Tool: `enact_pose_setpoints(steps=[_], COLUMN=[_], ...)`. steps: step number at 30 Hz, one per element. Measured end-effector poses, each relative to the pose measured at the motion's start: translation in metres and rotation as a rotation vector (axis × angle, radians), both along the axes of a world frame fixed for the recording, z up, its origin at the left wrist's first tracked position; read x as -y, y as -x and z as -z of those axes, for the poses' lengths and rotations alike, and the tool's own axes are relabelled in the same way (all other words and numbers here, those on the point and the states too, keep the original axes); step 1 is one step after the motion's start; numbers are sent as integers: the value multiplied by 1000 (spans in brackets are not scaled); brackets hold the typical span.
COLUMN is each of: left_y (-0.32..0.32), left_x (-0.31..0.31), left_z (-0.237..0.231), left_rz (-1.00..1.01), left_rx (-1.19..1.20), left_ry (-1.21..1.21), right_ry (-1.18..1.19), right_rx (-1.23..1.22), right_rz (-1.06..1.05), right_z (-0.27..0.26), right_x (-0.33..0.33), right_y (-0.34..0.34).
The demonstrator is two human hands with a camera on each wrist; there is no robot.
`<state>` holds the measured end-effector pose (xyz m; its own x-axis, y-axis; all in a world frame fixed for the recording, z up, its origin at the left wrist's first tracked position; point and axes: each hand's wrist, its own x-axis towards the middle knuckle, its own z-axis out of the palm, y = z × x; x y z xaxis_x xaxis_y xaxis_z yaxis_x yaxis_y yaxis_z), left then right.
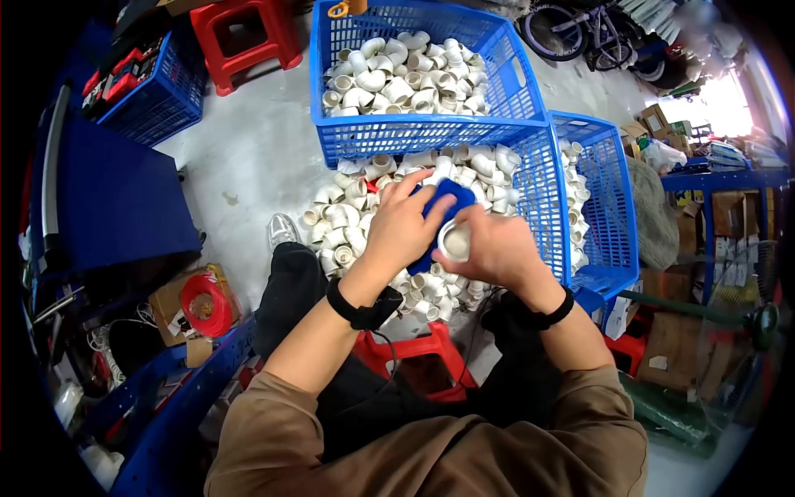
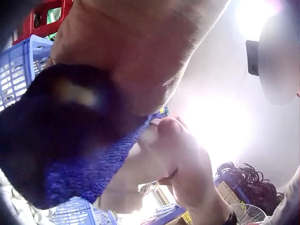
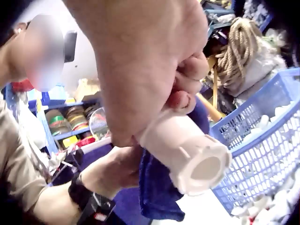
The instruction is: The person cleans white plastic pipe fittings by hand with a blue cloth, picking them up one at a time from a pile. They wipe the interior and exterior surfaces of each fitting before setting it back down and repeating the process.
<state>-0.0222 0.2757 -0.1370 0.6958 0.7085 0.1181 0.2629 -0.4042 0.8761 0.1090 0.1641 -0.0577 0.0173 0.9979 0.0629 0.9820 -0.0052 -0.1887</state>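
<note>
My right hand grips a white plastic pipe fitting, thumb and fingers curled round it. In the right wrist view the fitting shows a wide collar with notches and an open round end facing the camera. Beside it, my left hand holds a blue cloth, fingers bent over it. The cloth lies against the fitting's side and hangs below it. Part of the fitting is hidden behind the right hand's fingers. Both hands are over a heap of white pipe elbows between the knees.
A blue crate full of white elbows stands ahead, and another blue crate stands to the right. There is a red stool at the back left and red plastic between the legs. A cardboard box with a red coil is at left.
</note>
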Motion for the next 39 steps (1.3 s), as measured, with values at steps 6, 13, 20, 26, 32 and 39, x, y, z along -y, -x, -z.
enact_pose_setpoints(steps=[6,13,20,26,32,39], left_y=[1,-7,-8,0,-4,3], left_x=[-18,19,34,20,32,29], left_z=[3,-7,-9,-22,-2,-20], left_rz=[404,14,-110,259,-100,229], left_rx=[93,556,599,800,523,604], left_ry=[203,-6,741,1633,471,-295], right_ry=[19,-441,-615,-755,-522,-183], right_rx=[-3,-237,-495,-582,-561,-1418], right_rz=[-20,622,517,321,747,1013], right_z=[-3,1,36,47,43,16], right_x=[8,4,17,35,24,26], right_y=[5,-4,20,21,35,24])
